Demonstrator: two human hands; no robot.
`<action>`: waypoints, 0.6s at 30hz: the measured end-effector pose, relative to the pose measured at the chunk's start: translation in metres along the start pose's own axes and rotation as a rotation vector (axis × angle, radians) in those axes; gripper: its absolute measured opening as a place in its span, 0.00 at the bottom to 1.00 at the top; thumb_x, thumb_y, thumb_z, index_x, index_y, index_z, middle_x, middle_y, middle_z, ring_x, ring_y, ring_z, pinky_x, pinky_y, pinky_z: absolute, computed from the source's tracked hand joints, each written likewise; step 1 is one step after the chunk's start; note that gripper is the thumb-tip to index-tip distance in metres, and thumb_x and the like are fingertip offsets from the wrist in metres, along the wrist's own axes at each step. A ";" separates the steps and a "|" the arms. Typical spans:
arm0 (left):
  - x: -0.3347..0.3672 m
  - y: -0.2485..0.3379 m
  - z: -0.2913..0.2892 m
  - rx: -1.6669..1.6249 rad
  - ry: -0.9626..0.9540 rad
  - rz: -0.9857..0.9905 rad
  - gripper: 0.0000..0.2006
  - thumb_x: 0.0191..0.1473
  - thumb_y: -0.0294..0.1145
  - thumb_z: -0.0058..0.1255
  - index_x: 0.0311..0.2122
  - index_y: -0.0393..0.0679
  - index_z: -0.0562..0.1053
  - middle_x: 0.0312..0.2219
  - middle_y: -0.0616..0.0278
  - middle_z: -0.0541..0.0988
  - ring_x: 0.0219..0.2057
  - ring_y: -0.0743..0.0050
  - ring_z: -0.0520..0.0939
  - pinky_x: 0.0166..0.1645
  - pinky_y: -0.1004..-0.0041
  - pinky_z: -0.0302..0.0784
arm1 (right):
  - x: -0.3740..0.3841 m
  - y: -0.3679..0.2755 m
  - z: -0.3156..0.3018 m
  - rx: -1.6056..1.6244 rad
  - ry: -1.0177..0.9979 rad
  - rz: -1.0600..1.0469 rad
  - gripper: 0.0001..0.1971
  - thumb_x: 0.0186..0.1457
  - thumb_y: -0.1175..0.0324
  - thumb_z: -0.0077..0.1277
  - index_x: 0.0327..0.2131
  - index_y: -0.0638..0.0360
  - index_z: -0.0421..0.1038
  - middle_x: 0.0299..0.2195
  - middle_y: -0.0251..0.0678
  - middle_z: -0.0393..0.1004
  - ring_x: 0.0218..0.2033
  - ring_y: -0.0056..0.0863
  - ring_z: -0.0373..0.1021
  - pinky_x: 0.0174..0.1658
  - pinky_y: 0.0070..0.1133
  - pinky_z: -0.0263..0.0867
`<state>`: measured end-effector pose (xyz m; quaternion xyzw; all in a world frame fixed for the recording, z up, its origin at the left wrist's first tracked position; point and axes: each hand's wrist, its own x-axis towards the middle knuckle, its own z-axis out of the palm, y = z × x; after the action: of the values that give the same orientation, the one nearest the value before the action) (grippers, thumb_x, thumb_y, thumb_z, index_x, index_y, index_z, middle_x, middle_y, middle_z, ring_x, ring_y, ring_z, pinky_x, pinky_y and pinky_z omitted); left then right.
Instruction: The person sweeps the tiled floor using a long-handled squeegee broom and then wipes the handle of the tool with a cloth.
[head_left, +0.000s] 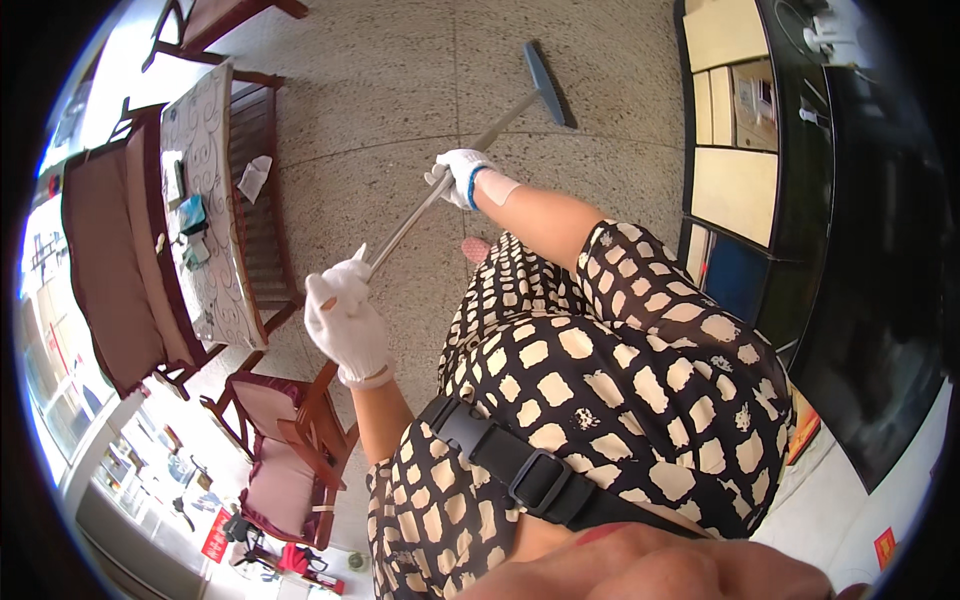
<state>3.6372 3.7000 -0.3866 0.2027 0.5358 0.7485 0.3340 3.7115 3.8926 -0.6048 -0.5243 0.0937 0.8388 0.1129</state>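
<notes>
A long-handled broom (410, 222) slants away from me over the speckled floor (370, 60). Its narrow blue-grey head (544, 85) rests on the floor at the far end; whether there are bristles under it is hidden. My left hand (345, 315), in a white knit glove, is closed round the near end of the handle. Further down the handle, my right hand (463, 178) grips it too, in a white glove with a blue cuff. A pinkish shoe tip (475, 249) shows below the handle.
On the left stand a patterned coffee table (212, 290) with small items on it, a cushioned wooden sofa (115, 270) and an armchair (285, 485). A white paper (255, 178) lies by the table's edge. Along the right runs a low cabinet (735, 195) beside a large black screen (885, 250).
</notes>
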 end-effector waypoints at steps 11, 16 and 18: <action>-0.110 0.183 -0.056 0.225 -0.353 0.714 0.16 0.56 0.36 0.37 0.16 0.50 0.65 0.16 0.68 0.68 0.17 0.77 0.68 0.25 0.73 0.62 | -0.099 0.164 0.095 0.003 -0.341 0.332 0.10 0.57 0.65 0.51 0.33 0.61 0.62 0.23 0.34 0.67 0.26 0.26 0.70 0.39 0.32 0.76; -0.119 0.194 -0.033 0.509 -0.318 0.757 0.15 0.56 0.38 0.45 0.18 0.49 0.64 0.16 0.71 0.66 0.18 0.76 0.68 0.29 0.72 0.68 | -0.080 0.245 0.104 -0.224 -0.282 0.425 0.09 0.51 0.75 0.46 0.20 0.55 0.60 0.15 0.31 0.63 0.17 0.26 0.64 0.26 0.25 0.69; -0.116 0.196 -0.032 0.601 -0.400 0.725 0.15 0.51 0.41 0.54 0.20 0.46 0.66 0.16 0.69 0.68 0.18 0.73 0.70 0.28 0.67 0.75 | -0.065 0.275 0.092 -0.348 -0.314 0.479 0.09 0.50 0.75 0.45 0.19 0.55 0.60 0.15 0.32 0.63 0.17 0.26 0.64 0.25 0.24 0.69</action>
<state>3.6411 3.5563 -0.2076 0.6018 0.5482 0.5758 0.0759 3.5810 3.6487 -0.4955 -0.3633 0.0510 0.9154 -0.1655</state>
